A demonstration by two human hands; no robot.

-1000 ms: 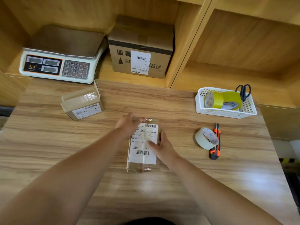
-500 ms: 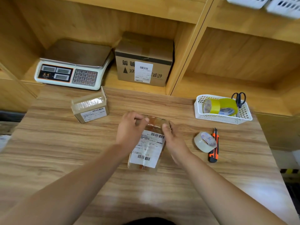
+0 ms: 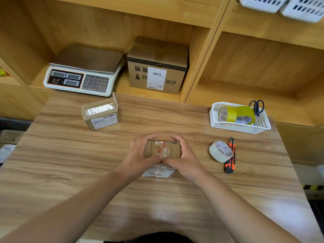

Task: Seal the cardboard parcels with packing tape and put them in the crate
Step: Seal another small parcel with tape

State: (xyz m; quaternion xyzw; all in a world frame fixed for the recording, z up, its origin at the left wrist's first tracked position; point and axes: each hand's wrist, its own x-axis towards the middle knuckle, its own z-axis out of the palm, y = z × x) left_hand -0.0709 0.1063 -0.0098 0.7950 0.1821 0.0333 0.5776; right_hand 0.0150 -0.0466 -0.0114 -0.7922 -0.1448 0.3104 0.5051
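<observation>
Centrally, one parcel (image 3: 154, 149) gripped by left hand (image 3: 139, 156), right hand (image 3: 186, 159)

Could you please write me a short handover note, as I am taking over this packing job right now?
Hands: left hand and right hand both grip the parcel at mid-table, tipped up on its edge.
Things: the second parcel lies at the far left; the tape roll and cutter lie right of the hands. No crate is in view.
Done: both parcels show clear tape.
Left: check the held parcel's seams, tape any open one, then put both in the crate.
</observation>
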